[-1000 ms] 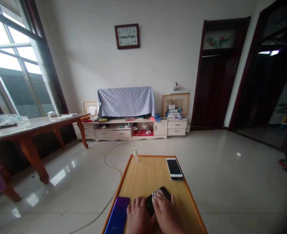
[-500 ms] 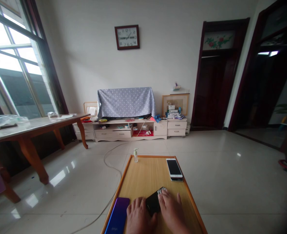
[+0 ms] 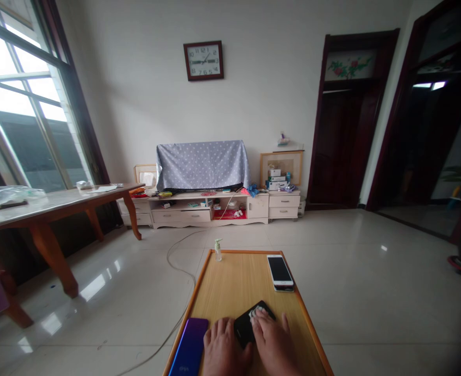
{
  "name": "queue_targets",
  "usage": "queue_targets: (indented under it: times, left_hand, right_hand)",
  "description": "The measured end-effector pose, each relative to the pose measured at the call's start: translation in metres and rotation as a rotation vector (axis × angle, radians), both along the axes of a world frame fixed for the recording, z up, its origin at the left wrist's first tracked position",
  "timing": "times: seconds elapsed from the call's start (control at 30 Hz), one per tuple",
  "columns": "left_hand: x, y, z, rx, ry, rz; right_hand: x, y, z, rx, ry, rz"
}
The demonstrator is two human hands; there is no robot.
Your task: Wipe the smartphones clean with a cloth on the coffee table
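Apparent tissue [image 3: 255,313] now farther inward on phone [image 3: 245,327]

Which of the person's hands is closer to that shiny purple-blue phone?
The left hand: it lies just right of the purple-blue phone. The right hand is farther right, fingertips on a white wad atop the black phone.

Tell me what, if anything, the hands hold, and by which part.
The right hand holds a white wad by its near side, against the black phone. The left hand holds that phone by its near left end.
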State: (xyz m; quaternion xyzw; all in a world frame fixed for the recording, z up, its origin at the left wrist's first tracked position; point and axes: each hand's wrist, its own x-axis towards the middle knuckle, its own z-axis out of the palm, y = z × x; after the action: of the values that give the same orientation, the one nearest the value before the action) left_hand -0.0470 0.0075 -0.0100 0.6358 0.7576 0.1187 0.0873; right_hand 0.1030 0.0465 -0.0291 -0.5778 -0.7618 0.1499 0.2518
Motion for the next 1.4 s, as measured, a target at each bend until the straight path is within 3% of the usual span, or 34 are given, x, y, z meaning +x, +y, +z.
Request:
queue_targets:
  times: [0.13,0.47,0.67,0.83,1.13,1.4]
  left_hand:
    - [0.000,0.002,-0.004,0.021,-0.006,-0.001]
    - [-0.008,0.001,-0.011,0.035,-0.009,-0.048]
    - [-0.012,0.004,-0.022,0.034,-0.003,-0.055]
    - [-0.013,0.005,-0.023,0.006,0.023,-0.054]
    - [-0.009,0.002,-0.016,0.037,-0.016,-0.046]
    - [-0.014,0.005,-0.026,0.019,0.007,-0.038]
  right_hand:
    - [0.001,0.004,-0.007,0.016,-0.044,-0.027]
    - [-0.029,-0.019,0.002,-0.025,0.003,0.197]
    - [-0.025,-0.020,-0.011,-0.031,0.046,0.298]
    - [-0.026,-0.023,-0.021,0.023,0.057,0.258]
    - [-0.024,-0.016,-0.009,0.019,0.067,0.256]
    - [-0.021,-0.020,-0.039,0.155,0.065,0.230]
